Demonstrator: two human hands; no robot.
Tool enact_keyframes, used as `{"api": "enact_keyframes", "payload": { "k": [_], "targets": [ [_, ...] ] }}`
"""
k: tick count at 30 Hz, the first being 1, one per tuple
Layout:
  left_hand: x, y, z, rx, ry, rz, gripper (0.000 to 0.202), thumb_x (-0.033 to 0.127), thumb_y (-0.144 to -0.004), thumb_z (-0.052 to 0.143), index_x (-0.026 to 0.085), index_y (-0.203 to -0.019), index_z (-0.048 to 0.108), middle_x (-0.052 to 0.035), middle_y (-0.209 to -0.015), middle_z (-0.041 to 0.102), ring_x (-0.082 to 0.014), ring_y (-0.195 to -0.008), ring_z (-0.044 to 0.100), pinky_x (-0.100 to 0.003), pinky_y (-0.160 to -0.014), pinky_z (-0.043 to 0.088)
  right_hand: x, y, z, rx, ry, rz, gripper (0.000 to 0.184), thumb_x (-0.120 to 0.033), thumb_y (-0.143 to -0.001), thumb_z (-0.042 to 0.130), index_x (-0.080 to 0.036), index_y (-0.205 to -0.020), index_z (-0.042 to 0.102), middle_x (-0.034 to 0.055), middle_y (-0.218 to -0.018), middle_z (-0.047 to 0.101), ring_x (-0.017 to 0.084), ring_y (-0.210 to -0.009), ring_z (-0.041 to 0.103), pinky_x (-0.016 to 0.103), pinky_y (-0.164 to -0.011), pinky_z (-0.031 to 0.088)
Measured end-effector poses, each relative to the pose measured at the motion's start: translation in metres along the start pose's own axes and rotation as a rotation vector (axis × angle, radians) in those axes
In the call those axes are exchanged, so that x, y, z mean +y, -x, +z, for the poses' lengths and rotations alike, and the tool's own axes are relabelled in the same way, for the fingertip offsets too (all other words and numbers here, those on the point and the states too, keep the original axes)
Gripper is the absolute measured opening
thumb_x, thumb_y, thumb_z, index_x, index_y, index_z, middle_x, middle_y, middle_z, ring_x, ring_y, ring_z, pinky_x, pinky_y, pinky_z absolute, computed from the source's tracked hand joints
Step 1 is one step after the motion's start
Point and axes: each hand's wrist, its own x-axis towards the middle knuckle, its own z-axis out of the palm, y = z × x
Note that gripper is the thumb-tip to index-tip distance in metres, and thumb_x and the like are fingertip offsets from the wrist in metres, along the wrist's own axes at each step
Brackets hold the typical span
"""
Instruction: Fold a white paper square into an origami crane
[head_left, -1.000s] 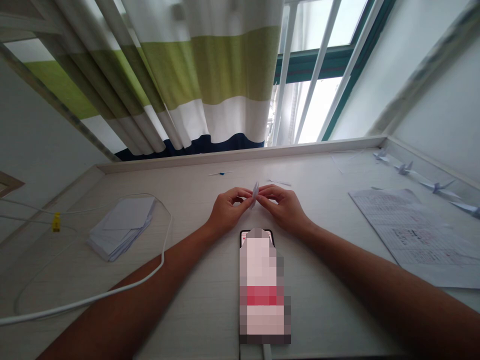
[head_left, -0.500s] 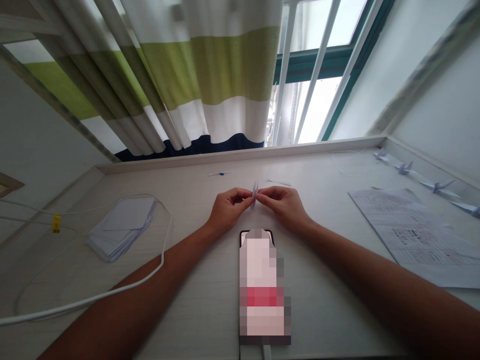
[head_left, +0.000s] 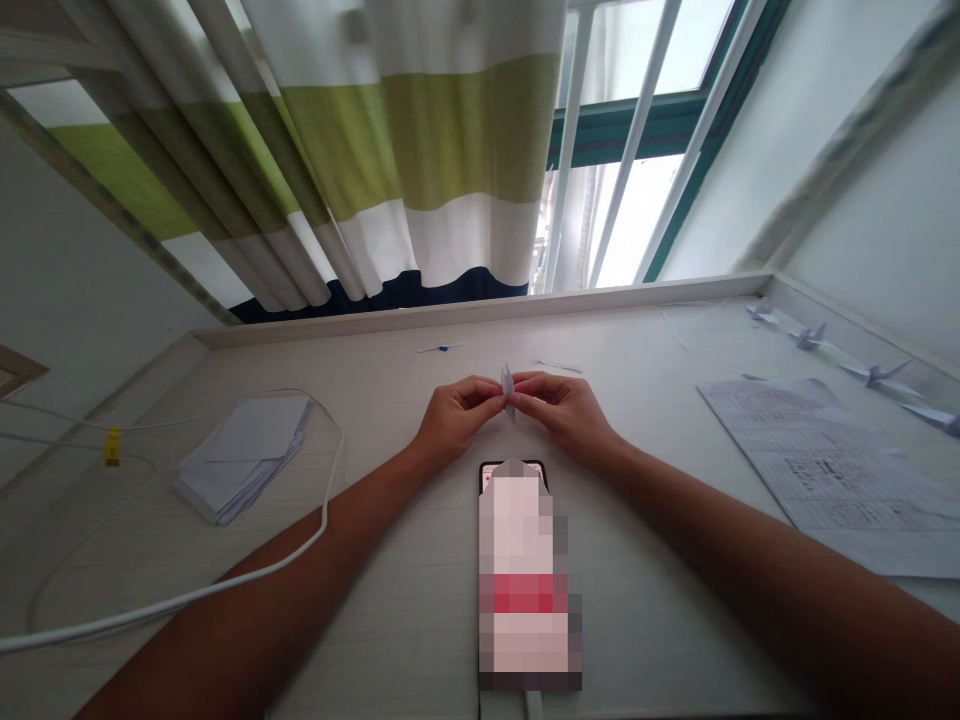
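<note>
A small folded piece of white paper [head_left: 508, 382] stands upright between my hands, above the middle of the white table. My left hand [head_left: 459, 412] pinches it from the left with thumb and fingers. From the right, my right hand [head_left: 564, 408] pinches the same paper, the two sets of fingertips nearly meeting. Its exact folds are too small to make out. Just below the hands lies a phone [head_left: 523, 570], its screen blurred out. Behind them are a thin strip with a blue piece [head_left: 442, 348] and a thin white sliver [head_left: 560, 367].
A stack of white paper [head_left: 244, 450] lies left, partly ringed by a white cable [head_left: 328, 490] that crosses my left forearm. On the right is a printed sheet [head_left: 817, 460]. Several folded paper birds [head_left: 874, 373] line the right edge. A raised rim [head_left: 450, 316] borders the table's back.
The folded paper has tilted slightly, its top edge leaning a little to the left. My right fingertips have shifted slightly left, closer to the left ones. Everything else stays put.
</note>
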Motion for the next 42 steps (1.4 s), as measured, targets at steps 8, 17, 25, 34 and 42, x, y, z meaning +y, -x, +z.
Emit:
{"api": "enact_keyframes", "payload": {
  "k": [8,17,25,34,42],
  "targets": [
    [0.0008,-0.0001,-0.0012,0.030,-0.012,-0.023,0.025,0.039,-0.074,0.086,0.017,-0.081,0.076,-0.0053,-0.089,0.075,-0.0179,-0.084,0.069,-0.033,-0.084,0.056,-0.0007,0.0003,-0.0011,0.037,-0.045,0.024,0.024,-0.043,-0.074,0.087,-0.022,-0.084,0.084,0.0077,-0.103,0.081,0.025,-0.097,0.074,0.042,-0.096,0.057],
    [0.0002,0.0013,-0.0002,0.013,-0.003,-0.016,0.026,0.038,-0.075,0.086,0.017,-0.085,0.075,-0.0080,-0.099,0.078,-0.0198,-0.090,0.072,-0.036,-0.089,0.057,-0.0035,0.0012,-0.0018,0.053,-0.043,0.036,0.030,-0.046,-0.073,0.087,-0.021,-0.089,0.083,0.0085,-0.097,0.081,0.026,-0.092,0.074,0.044,-0.091,0.058],
    [-0.0027,0.0019,0.0015,0.079,0.022,-0.022,0.033,0.030,-0.072,0.088,0.016,-0.098,0.074,-0.0045,-0.088,0.077,-0.0169,-0.084,0.072,-0.032,-0.084,0.057,-0.0017,0.0002,0.0017,0.117,-0.096,0.050,0.042,-0.052,-0.062,0.093,-0.019,-0.078,0.073,0.0062,-0.083,0.078,0.021,-0.078,0.071,0.039,-0.081,0.060],
    [0.0019,0.0018,0.0016,0.037,0.005,-0.092,0.030,0.040,-0.073,0.087,0.015,-0.087,0.079,-0.0064,-0.087,0.078,-0.0171,-0.080,0.069,-0.030,-0.079,0.054,0.0005,-0.0007,0.0008,0.085,-0.124,0.056,0.040,-0.047,-0.062,0.094,-0.020,-0.077,0.070,0.0036,-0.080,0.074,0.019,-0.076,0.068,0.037,-0.078,0.058],
    [0.0007,0.0004,-0.0008,-0.034,-0.050,-0.108,0.035,0.047,-0.074,0.086,0.014,-0.082,0.077,-0.0052,-0.078,0.075,-0.0147,-0.072,0.065,-0.027,-0.070,0.049,0.0033,-0.0020,-0.0018,-0.009,-0.064,0.075,0.041,-0.053,-0.070,0.088,-0.018,-0.088,0.078,0.0065,-0.088,0.077,0.020,-0.079,0.068,0.035,-0.077,0.055]
  ]
}}
